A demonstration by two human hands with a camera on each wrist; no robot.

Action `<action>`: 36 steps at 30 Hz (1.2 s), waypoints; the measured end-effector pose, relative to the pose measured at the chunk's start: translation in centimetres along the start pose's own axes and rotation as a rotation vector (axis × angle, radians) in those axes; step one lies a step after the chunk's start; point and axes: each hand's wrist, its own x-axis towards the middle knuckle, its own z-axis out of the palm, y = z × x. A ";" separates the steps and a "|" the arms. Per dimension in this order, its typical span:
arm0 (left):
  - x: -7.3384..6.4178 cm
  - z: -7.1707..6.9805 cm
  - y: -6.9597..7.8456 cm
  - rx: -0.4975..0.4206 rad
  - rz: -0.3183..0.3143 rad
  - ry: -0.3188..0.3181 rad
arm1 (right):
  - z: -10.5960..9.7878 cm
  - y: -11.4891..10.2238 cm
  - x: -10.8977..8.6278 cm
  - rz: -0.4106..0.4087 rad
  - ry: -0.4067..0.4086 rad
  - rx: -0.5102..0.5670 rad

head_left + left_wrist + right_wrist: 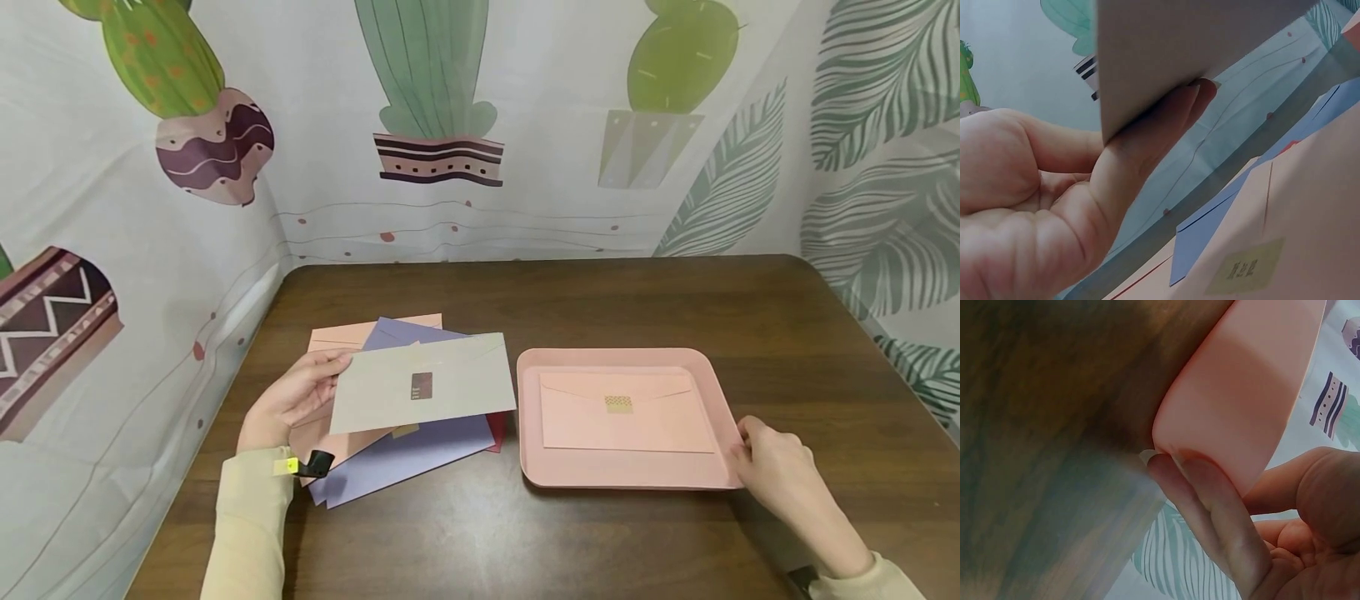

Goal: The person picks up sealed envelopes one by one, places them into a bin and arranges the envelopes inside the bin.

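Note:
My left hand (300, 390) pinches the left end of a pale grey envelope (457, 379) with a dark square sticker, holding it above a loose pile. In that pile lie pink envelopes (330, 336), blue-violet envelopes (442, 457) and a bit of a red one (497, 429), partly covered by the grey one. The left wrist view has the thumb and fingers on either side of the held envelope (1166, 56). On the right, a pink tray (622, 473) carries a pink envelope (622, 429) with a gold-patterned sticker. My right hand (780, 467) grips the tray's right edge between thumb and fingers.
A dark wooden table (465, 533) bears everything. Behind it and along the left hangs a white cloth (555, 83) printed with cacti and leaves. The tray stands just right of the envelope pile.

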 end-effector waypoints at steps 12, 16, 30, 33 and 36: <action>0.8 1.4 -0.3 0.016 -0.005 -0.060 | 0.0 0.0 0.0 -0.003 0.000 0.001; 1.2 1.9 -0.5 0.034 -0.011 -0.044 | 0.0 0.0 0.0 -0.002 0.001 0.002; 2.5 3.7 -0.8 0.018 -0.017 -0.071 | 0.0 0.0 0.1 0.004 0.001 0.001; 2.8 4.0 -0.8 0.028 -0.026 -0.050 | 0.0 0.0 0.1 0.009 -0.002 0.000; 3.0 4.3 -0.9 0.029 -0.026 -0.042 | 0.0 0.0 0.1 0.008 -0.001 -0.001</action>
